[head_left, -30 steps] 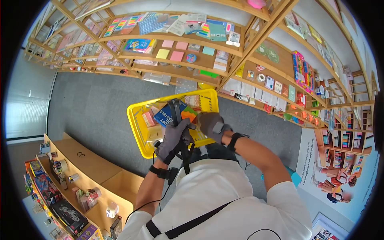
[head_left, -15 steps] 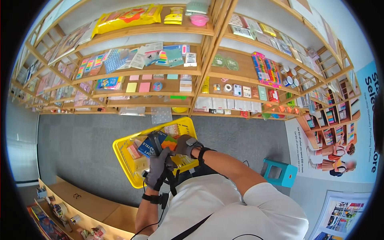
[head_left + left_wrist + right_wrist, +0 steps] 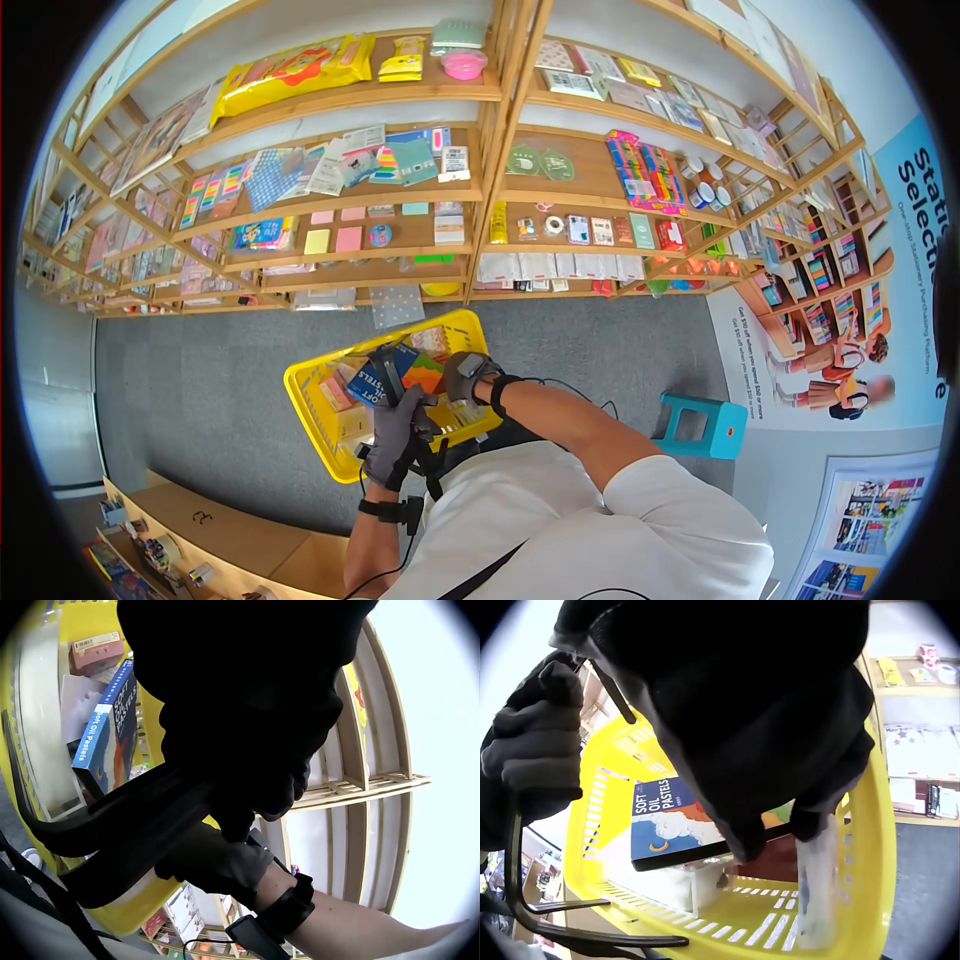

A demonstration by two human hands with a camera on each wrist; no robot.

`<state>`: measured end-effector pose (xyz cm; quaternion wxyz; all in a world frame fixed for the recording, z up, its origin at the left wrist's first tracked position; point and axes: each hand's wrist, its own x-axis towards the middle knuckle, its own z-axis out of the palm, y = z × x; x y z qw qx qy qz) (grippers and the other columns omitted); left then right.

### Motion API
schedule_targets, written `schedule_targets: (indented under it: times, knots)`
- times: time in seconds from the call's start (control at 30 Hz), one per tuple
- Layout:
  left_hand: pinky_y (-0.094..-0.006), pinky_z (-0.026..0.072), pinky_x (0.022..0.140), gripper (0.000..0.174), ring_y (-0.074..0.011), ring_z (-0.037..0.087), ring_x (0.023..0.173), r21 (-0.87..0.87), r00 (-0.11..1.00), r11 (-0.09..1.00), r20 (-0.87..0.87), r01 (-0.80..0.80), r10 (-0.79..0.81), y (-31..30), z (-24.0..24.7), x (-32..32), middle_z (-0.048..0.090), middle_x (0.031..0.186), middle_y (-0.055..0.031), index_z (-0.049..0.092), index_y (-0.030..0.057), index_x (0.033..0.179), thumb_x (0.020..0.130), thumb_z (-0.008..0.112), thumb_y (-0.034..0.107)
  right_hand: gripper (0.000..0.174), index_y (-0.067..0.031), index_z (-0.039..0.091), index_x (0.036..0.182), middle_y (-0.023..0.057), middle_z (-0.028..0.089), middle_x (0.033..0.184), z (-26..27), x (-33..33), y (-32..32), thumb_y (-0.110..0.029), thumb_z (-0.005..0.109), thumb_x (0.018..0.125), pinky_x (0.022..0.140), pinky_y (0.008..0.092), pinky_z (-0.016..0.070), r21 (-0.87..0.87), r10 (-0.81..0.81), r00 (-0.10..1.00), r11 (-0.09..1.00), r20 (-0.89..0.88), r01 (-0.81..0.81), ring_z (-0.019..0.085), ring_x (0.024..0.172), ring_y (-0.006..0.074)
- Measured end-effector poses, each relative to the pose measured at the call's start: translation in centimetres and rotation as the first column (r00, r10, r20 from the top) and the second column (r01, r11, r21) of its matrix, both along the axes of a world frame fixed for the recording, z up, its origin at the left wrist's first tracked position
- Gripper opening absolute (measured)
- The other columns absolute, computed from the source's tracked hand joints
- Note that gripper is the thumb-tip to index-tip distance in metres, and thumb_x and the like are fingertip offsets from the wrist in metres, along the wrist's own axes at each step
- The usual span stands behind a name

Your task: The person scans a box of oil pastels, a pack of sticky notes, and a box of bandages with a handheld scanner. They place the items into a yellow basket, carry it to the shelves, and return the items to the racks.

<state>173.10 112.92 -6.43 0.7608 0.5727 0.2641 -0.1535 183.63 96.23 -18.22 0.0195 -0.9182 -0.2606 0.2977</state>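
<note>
Left hand (image 3: 393, 432) grips the black basket handles (image 3: 127, 825). The yellow basket (image 3: 310, 385) hangs at 12 o'clock of the torso. Right hand (image 3: 462, 375) is down inside, fingertips at a clear packet (image 3: 817, 885) against the wall, at 4 o'clock of the soft oil pastels box (image 3: 671, 821). Pinch or mere touch, we cannot tell. Our judgement: hold the basket steady and seat the packet flat along the wall, clear of the box.

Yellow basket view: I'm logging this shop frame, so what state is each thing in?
Yellow basket: carried, loaded.
Handles: raised, held together.
Left grip: curled round the handles.
Right grip: inside the basket, pinching the clear packet.
Clear packet: upright against the basket wall.
Pastels box: closed, lying tilted.
</note>
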Motion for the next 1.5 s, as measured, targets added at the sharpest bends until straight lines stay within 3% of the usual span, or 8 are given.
schedule_targets:
  times: [0.33,0.43,0.63,0.77,1.07,1.17,1.33,1.5]
  knots:
    - [-0.0297,0.0415,0.041,0.030,-0.0180,0.057,0.040,-0.043,0.996,0.997,-0.060,-0.063,0.061,-0.3,0.5,0.1,0.063,0.057,-0.0083,0.072,-0.0007,0.092,0.102,0.070,0.028,0.025,-0.0092,0.083,0.107,0.0150,0.080,0.099,-1.6,-1.4,-0.2,-0.017,0.063,0.093,0.074,0.0497,0.0613,-0.052,0.088,0.992,0.995,0.089,-0.083,0.079,0.094,0.0358]
    - [-0.0295,0.0425,0.041,0.030,-0.0163,0.058,0.042,-0.069,0.998,0.997,-0.042,-0.043,0.040,0.3,0.5,-0.1,0.062,0.057,-0.0062,0.072,-0.0007,0.092,0.103,0.070,0.027,0.027,-0.0102,0.082,0.107,0.0178,0.079,0.095,-6.0,-1.2,-1.3,-0.023,0.067,0.089,0.075,0.0522,0.0609,0.177,0.140,0.975,0.969,0.170,-0.171,0.078,0.090,0.0393]
    - [-0.0269,0.0491,0.046,0.026,-0.0127,0.061,0.046,-0.006,1.000,1.000,0.030,0.010,-0.010,1.0,0.2,-0.9,0.063,0.061,-0.0034,0.075,0.0000,0.093,0.102,0.070,0.024,0.027,-0.0068,0.082,0.105,0.0187,0.079,0.101,3.8,-0.6,-0.4,-0.021,0.066,0.088,0.083,0.0490,0.0619,0.202,0.059,0.998,0.978,-0.034,-0.051,0.078,0.096,0.0381]
    - [-0.0267,0.0509,0.048,0.027,-0.0130,0.061,0.046,0.022,0.999,0.999,0.039,0.030,-0.031,1.0,1.2,-0.4,0.064,0.061,-0.0039,0.076,-0.0003,0.093,0.101,0.071,0.024,0.036,-0.0088,0.081,0.106,0.0202,0.078,0.096,0.9,-1.0,-0.1,-0.036,0.074,0.083,0.076,0.0497,0.0603,0.326,-0.119,0.993,0.939,0.004,0.111,0.077,0.090,0.0397]
    - [-0.0267,0.0499,0.046,0.026,-0.0138,0.062,0.047,0.021,0.996,1.000,0.090,0.019,-0.021,1.2,0.5,-0.4,0.068,0.066,-0.0054,0.075,-0.0004,0.095,0.103,0.070,0.024,0.038,-0.0075,0.080,0.105,0.0201,0.079,0.101,2.8,0.6,3.1,-0.039,0.073,0.085,0.078,0.0473,0.0586,0.206,-0.028,0.999,0.978,0.032,0.021,0.077,0.094,0.0371]
    - [-0.0264,0.0493,0.046,0.025,-0.0136,0.063,0.047,0.019,0.995,0.999,0.092,0.029,-0.030,1.2,0.6,-0.7,0.070,0.069,-0.0058,0.074,-0.0002,0.096,0.103,0.069,0.023,0.043,-0.0017,0.079,0.107,0.0205,0.079,0.099,4.2,1.1,4.3,-0.035,0.078,0.079,0.084,0.0462,0.0605,0.263,0.004,0.985,0.964,-0.172,0.042,0.078,0.097,0.0353]
    - [-0.0251,0.0484,0.047,0.023,-0.0120,0.063,0.049,0.036,0.991,0.996,0.102,0.087,-0.090,0.8,0.0,-0.8,0.070,0.070,-0.0052,0.074,0.0006,0.097,0.103,0.068,0.022,0.060,-0.0001,0.075,0.118,0.0233,0.077,0.110,-0.5,1.1,4.7,-0.043,0.082,0.076,0.091,0.0457,0.0584,0.479,0.172,0.963,0.876,-0.208,-0.053,0.076,0.103,0.0362]
    - [-0.0242,0.0471,0.048,0.021,-0.0102,0.062,0.050,0.057,0.987,0.996,0.144,0.070,-0.078,0.4,0.4,-0.8,0.071,0.071,-0.0044,0.074,0.0018,0.098,0.103,0.068,0.022,0.052,-0.0047,0.072,0.125,0.0195,0.075,0.116,4.6,-0.2,4.5,-0.041,0.076,0.088,0.090,0.0403,0.0578,0.437,-0.001,0.813,0.843,-0.582,0.314,0.075,0.100,0.0320]
